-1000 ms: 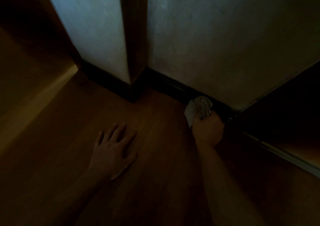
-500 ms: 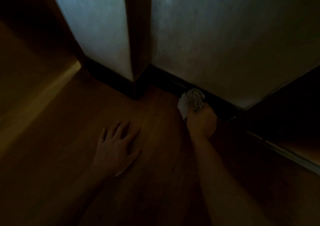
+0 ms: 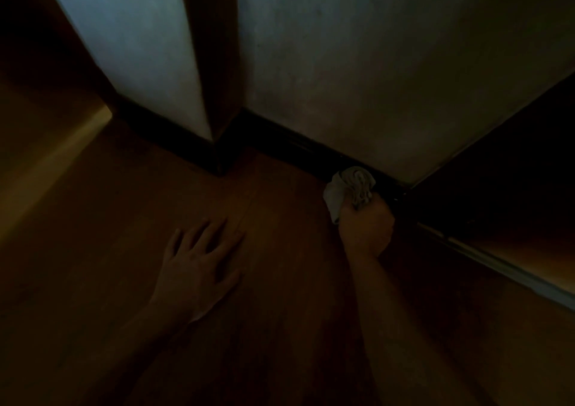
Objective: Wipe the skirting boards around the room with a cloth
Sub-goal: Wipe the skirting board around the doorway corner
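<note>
Light: very dim, details hard to read.
R hand: right hand (image 3: 365, 234) closed in a fist round a bunched pale cloth (image 3: 348, 189); fingers curled tight, knuckles facing the wall; forearm runs down to bottom edge of view.
Cloth: crumpled wad, sticks out past the top and left of the fist; its upper part pressed against the dark skirting board (image 3: 311, 147), lower flap hangs twd the floor. Sits near the rt end of that board run, just beside the dark door frame (image 3: 497, 144).
L hand: left hand (image 3: 199, 268) flat, palm down on the wood floor (image 3: 280, 281); fingers (image 3: 217, 234) spread and straight, holding nothing. Well apart from the cloth, to its left and nearer the camera.
Skirting: dark strip along foot of the pale wall (image 3: 373, 78); wraps round a dark wooden corner post (image 3: 214, 63) and carries on to the left under the lighter wall panel (image 3: 130, 47).
Right side: dark opening w/ a pale metal track (image 3: 497, 265) at floor level, running diag. to the rt edge.
Left side: brighter patch of light on floor (image 3: 62, 156).
</note>
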`<state>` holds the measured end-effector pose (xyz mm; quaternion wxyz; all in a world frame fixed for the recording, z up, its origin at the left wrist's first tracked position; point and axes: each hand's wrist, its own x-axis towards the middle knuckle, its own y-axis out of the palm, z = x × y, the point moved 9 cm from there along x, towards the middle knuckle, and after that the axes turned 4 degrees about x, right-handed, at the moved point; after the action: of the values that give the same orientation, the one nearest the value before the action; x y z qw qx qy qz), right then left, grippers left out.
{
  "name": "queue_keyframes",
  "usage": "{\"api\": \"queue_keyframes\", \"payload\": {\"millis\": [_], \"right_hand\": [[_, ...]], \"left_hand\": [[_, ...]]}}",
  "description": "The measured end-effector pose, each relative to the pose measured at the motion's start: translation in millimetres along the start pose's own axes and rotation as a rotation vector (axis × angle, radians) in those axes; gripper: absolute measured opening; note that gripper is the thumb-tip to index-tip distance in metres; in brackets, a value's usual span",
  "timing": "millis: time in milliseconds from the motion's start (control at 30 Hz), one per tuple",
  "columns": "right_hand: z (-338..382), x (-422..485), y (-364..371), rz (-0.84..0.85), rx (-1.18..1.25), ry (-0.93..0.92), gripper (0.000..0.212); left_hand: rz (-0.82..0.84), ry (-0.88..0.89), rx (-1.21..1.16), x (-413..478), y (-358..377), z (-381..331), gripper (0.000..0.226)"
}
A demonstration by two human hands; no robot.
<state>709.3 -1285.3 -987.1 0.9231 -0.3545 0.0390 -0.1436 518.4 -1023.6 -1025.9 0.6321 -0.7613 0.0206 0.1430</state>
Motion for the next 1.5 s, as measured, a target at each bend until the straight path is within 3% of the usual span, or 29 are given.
{"api": "queue_keyframes", "payload": {"millis": [100, 267, 433, 700, 1000, 1200, 1400, 1500], "right_hand": [[-9, -3, -10, -0.085, 0.005, 0.036, 0.031], [5, -3, 4, -0.006, -0.023, -0.076, 0.025], [1, -6, 1, -0.096, 0.004, -0.024, 0.029], [28, -7, 38, 0.064, -0.040, -0.102, 0.020], [-20, 2, -21, -0.107, -0.028, -0.036, 0.029], [-9, 5, -4, 0.002, -0.026, -0.066, 0.025], [-18, 3, -17, -0.094, -0.024, -0.025, 0.022], [-8, 4, -1, 0.004, -0.042, -0.089, 0.017]], "left_hand": [[0.003, -0.013, 0.005, 1, 2, -1, 0.078], [-0.005, -0.016, -0.011, 1, 0, -3, 0.078], [0.001, -0.028, 0.011, 1, 2, -2, 0.075], [-0.024, -0.014, 0.005, 2, 3, -2, 0.075], [-0.043, -0.024, 0.018, 1, 3, -5, 0.077], [-0.025, -0.038, 0.036, 3, 1, -6, 0.076], [0.000, -0.052, 0.059, 5, 2, -4, 0.078], [0.014, -0.044, 0.058, 3, 2, -5, 0.077]]}}
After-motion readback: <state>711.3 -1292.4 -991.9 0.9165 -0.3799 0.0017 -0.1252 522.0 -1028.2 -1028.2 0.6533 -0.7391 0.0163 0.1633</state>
